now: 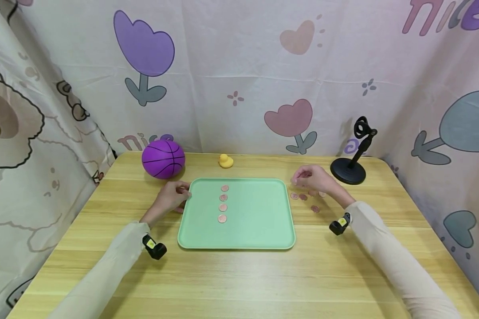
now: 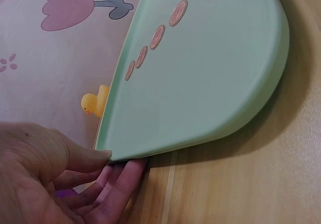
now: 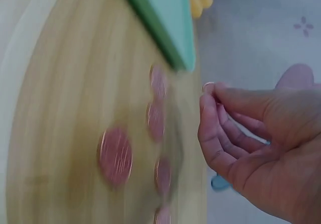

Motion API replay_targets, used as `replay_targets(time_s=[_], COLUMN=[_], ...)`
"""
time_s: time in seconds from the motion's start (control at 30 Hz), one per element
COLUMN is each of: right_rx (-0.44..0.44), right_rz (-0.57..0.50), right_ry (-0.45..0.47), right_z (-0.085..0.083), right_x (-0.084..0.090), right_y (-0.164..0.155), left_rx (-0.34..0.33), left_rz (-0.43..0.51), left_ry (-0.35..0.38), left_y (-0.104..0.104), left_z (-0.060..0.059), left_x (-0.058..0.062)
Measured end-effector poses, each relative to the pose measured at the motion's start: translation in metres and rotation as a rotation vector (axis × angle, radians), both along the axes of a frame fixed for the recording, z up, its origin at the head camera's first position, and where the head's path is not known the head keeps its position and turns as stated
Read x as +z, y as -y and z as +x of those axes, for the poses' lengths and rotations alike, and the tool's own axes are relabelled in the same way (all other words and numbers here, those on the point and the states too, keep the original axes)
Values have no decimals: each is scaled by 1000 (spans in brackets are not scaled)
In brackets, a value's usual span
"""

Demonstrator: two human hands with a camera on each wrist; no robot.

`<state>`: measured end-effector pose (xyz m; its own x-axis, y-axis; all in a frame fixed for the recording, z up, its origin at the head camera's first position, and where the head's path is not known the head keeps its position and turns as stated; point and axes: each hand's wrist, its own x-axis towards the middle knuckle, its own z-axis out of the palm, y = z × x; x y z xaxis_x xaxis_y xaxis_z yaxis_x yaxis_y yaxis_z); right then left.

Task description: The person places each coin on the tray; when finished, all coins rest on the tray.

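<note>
A light green tray [image 1: 255, 215] lies on the table, with several copper coins [image 1: 222, 207] in a column left of its middle. My left hand [image 1: 170, 196] grips the tray's left rim; in the left wrist view the thumb [image 2: 90, 158] is on top and the fingers [image 2: 120, 189] are below the edge. Just right of the tray, my right hand [image 1: 313, 178] is raised over several loose coins [image 1: 303, 197]. Between its thumb and forefinger it pinches a coin [image 3: 208, 85], of which only a thin edge shows in the right wrist view.
Behind the tray's left corner sits a purple basketball [image 1: 163, 159]. A yellow rubber duck [image 1: 225, 161] is at the table's back edge. A black stand [image 1: 349, 170] with a round base stands at the back right. Patterned cloth [image 1: 223, 66] hangs behind the wooden table [image 1: 239, 283].
</note>
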<state>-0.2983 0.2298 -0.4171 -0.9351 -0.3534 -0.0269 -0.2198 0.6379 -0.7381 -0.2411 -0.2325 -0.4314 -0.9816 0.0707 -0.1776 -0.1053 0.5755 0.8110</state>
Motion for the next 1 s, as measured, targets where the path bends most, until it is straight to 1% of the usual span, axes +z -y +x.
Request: replay_targets(time_s=[0.07, 0.17, 0.3, 0.53, 0.73, 1.0], right_rx=[-19, -43, -49, 20, 80, 182], right_rz=[-27, -106, -194, -295, -285, -277], right_ry=[36, 113, 188, 313, 385, 421], right_z=[0, 0, 3, 17, 33, 58], right_x=[2, 2, 2, 2, -1, -4], right_y=[9, 22, 41, 81, 112, 147], left_rx=[2, 3, 1, -1, 0, 3], left_rz=[0, 0, -5, -15, -19, -15], left_ry=[3, 5, 4, 13, 6, 14], left_y=[0, 0, 0, 0, 0, 0], left_z=[0, 0, 0, 0, 0, 0], left_x=[0, 0, 0, 0, 0, -1])
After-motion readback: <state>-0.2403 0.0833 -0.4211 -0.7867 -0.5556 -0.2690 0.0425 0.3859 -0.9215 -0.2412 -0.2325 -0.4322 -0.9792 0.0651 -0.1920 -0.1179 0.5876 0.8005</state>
